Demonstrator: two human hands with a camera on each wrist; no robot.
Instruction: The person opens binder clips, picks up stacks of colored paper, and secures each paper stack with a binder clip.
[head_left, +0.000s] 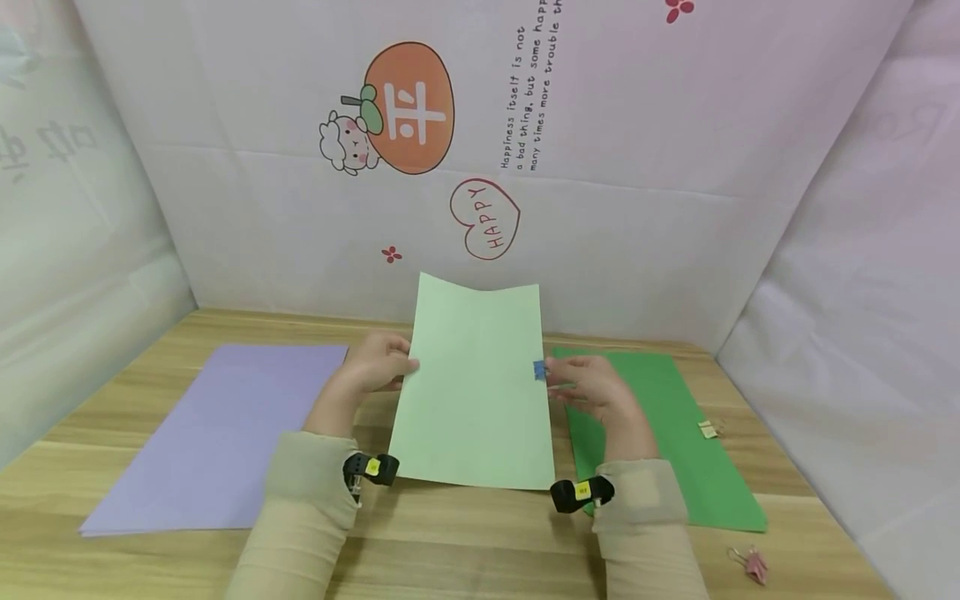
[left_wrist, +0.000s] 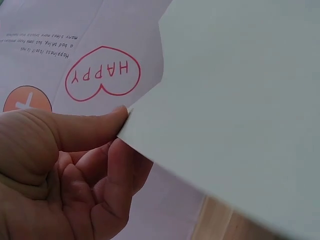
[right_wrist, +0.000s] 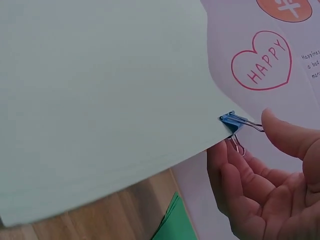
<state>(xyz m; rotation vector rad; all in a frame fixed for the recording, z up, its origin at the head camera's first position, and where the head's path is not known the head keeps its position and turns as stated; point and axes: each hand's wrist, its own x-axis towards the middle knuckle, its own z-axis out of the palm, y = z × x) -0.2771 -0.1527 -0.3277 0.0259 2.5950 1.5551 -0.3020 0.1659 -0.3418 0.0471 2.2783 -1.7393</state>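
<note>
Pale green sheets of paper (head_left: 480, 383) are held up in front of me, tilted, with their top edge bowed. My left hand (head_left: 375, 362) pinches the left edge between thumb and fingers; the thumb (left_wrist: 95, 131) lies on the front face. On the right edge sits a blue binder clip (right_wrist: 232, 121), its jaws over the paper and its wire handles sticking outward. My right hand (head_left: 588, 383) is at this clip, thumb (right_wrist: 280, 130) at the end of one handle and curled fingers below the paper's edge by the other handle.
Purple paper (head_left: 217, 433) lies on the wooden table (head_left: 450, 542) at left. Green paper (head_left: 667, 433) lies at right, with a yellow binder clip (head_left: 708, 429) on its right edge. A pink binder clip (head_left: 753, 567) lies near the front right. A printed white cloth (head_left: 615, 217) hangs behind.
</note>
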